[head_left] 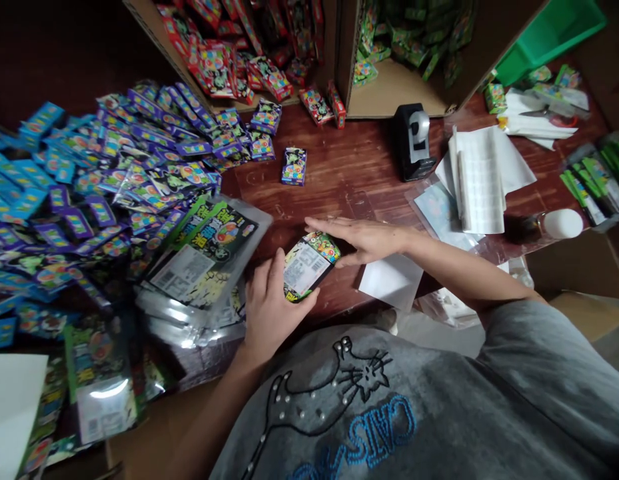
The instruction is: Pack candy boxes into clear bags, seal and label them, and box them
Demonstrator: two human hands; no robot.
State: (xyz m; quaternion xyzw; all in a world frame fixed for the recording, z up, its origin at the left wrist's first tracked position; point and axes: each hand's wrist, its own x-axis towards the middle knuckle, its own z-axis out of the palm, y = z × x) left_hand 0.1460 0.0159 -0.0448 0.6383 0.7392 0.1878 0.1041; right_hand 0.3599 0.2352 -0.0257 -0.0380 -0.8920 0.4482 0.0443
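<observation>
Black and green printing surrounds the white barcode label on a small packet (306, 267), which lies between the two hands at the near edge of a reddish-brown table (352, 157). The left hand (275, 303) grips its near left side, forefinger and thumb spread along the edges. The right hand (362, 240) closes round the opposite end, fingers stretched across the far edge and thumb at the near right corner. Both hands are thus clamped on the same packet and are apart from each other.

Left of the hands lies a stack of clear printed bags (204, 250), just beside the left hand; beyond it spreads a heap of purple boxes (164, 137), with blue boxes (26, 177) at its outer side. One purple box (294, 167) stands apart from the heap. At the back, one cardboard carton (330, 47) contains red boxes (224, 63), and a second carton (399, 87) contains green boxes (374, 40). A black tape dispenser (409, 150) stands in front of the second carton. To its right are white label sheets (482, 180) and, nearer the right arm, a white-capped bottle (563, 225). A square of white paper (392, 279) lies beneath the right forearm.
</observation>
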